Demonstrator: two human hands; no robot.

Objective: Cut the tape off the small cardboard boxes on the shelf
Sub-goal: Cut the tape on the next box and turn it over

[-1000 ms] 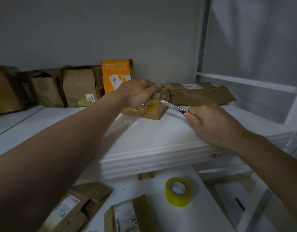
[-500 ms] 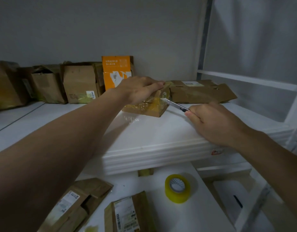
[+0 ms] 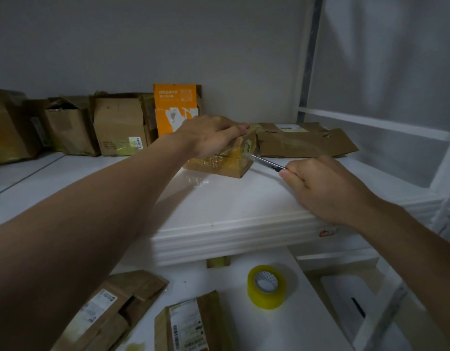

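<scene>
A small cardboard box (image 3: 226,164) wrapped in yellowish tape lies on the white shelf (image 3: 219,198). My left hand (image 3: 211,135) lies over its top with the fingers curled over the far edge, holding it down. My right hand (image 3: 322,188) grips a utility knife (image 3: 267,162) by its handle. The blade tip touches the box's right end, where the tape is.
Flattened cardboard (image 3: 305,140) lies behind the box to the right. An orange box (image 3: 177,107) and several opened brown boxes (image 3: 117,125) stand along the back wall. Below the shelf lie a yellow tape roll (image 3: 267,286) and labelled cardboard pieces (image 3: 191,325).
The knife blade has stayed at the box's right end, sliding slightly lower along it. My left hand keeps its hold on top. The view has shifted a little.
</scene>
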